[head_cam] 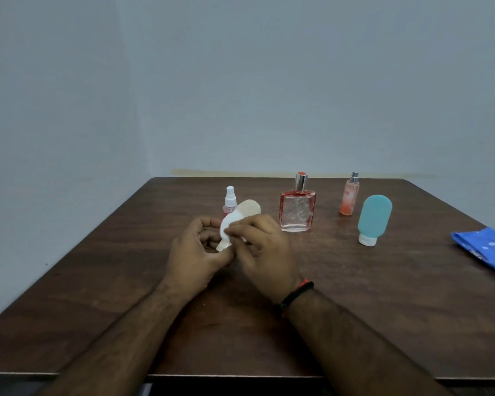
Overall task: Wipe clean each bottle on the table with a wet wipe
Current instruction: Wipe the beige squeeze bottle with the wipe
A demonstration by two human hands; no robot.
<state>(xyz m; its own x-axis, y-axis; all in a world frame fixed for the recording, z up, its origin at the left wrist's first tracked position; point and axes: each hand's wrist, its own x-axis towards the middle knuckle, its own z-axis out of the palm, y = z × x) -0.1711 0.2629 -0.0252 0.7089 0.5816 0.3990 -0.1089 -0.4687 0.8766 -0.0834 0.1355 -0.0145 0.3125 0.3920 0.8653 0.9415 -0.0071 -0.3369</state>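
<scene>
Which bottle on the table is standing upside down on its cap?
The teal squeeze bottle, resting on its white cap at the right. The other standing bottles have their caps or sprayers on top.

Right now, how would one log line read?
left hand holds beige bottle | right hand rubs wet wipe on it | four bottles wait

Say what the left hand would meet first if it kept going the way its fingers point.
Probably the small pink spray bottle just beyond the left hand and its beige bottle; depth is unclear.
</scene>
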